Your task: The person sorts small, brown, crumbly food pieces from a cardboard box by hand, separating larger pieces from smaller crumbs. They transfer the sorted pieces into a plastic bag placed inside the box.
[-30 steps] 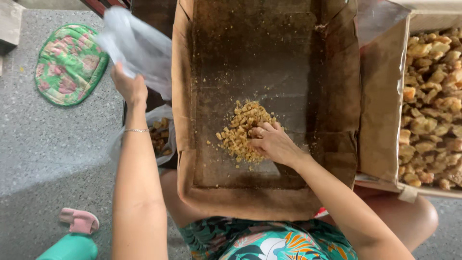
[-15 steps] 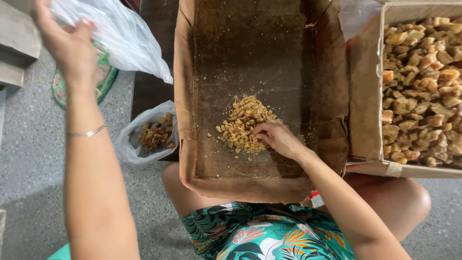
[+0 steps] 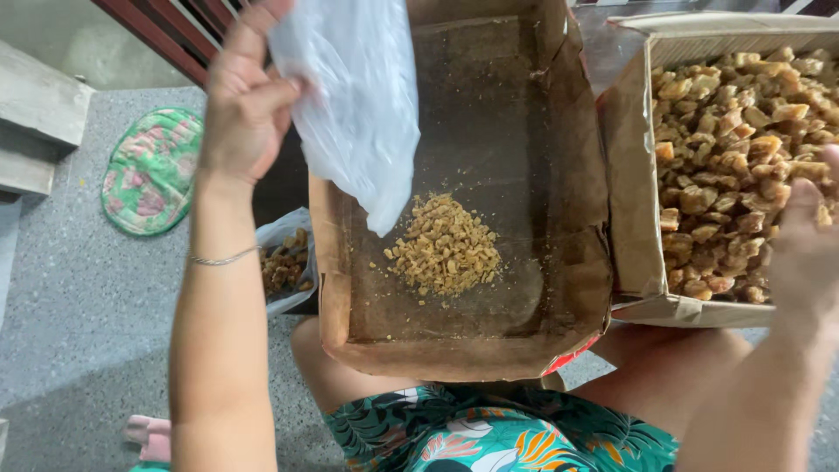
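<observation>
1. Gripping a clear bag (image 3: 350, 105), your left hand (image 3: 245, 114) holds it above the near box (image 3: 594, 288).
2. Your right hand (image 3: 808, 253) hangs open and empty over the right box (image 3: 634, 218).
3. Crumbs (image 3: 446, 245) sit mid-box.

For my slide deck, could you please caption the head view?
Left hand lifts a clear plastic bag over a crumb pile in a cardboard box.

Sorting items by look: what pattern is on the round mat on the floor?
Green with pink flowers, on the round mat, seen in the head view.
</observation>
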